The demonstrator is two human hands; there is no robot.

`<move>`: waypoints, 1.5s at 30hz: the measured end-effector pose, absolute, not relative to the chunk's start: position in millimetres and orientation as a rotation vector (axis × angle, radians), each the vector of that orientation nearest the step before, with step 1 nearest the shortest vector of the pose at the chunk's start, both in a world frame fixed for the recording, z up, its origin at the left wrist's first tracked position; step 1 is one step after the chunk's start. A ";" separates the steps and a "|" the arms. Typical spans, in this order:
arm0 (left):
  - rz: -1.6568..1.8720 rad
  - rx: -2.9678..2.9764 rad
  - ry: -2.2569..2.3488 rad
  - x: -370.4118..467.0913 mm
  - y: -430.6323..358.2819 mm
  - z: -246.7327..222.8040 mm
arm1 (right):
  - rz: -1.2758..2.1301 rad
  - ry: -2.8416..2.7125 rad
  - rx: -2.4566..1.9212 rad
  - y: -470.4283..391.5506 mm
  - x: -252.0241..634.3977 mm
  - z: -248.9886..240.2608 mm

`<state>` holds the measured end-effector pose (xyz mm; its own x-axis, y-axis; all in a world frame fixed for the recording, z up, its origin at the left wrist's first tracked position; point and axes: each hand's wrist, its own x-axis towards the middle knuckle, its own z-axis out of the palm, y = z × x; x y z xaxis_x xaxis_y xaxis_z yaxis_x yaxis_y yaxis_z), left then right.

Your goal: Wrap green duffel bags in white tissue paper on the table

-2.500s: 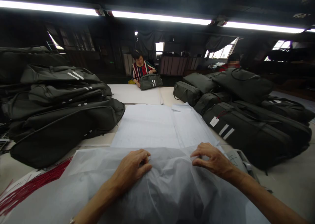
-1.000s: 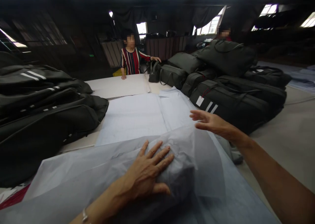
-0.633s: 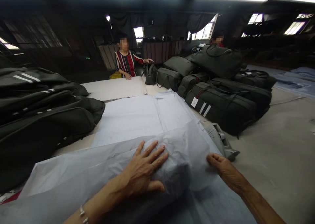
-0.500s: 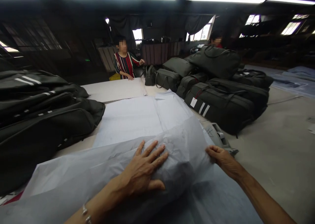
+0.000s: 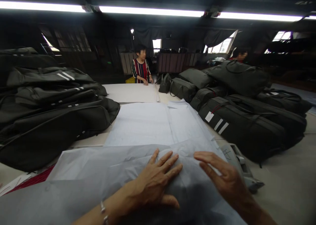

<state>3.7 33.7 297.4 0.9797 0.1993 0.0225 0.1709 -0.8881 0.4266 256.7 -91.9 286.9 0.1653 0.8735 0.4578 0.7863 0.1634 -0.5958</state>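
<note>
We see a thin sheet [image 5: 84,160] that looks like soft plastic or tissue, a bit see-through, with little wrinkles. The white sheets [image 5: 143,123] look like dull paper. The dark bags [image 5: 56,129] look smooth and dull (we can't tell leather from cloth). The bracelet [image 5: 102,206] looks like shiny metal.

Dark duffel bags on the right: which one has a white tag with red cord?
The front duffel bag, nearest the right hand: its tag hangs beside two white stripes. I see none on the others.

The sheet [image 5: 118,164] is pale grey, the white-striped bags [image 5: 243,129] dark green.
</note>
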 end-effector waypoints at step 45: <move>0.351 2.879 0.487 17.8 48.1 287.1 | 0.675 -1.663 -2.008 -44.1 211.1 275.6</move>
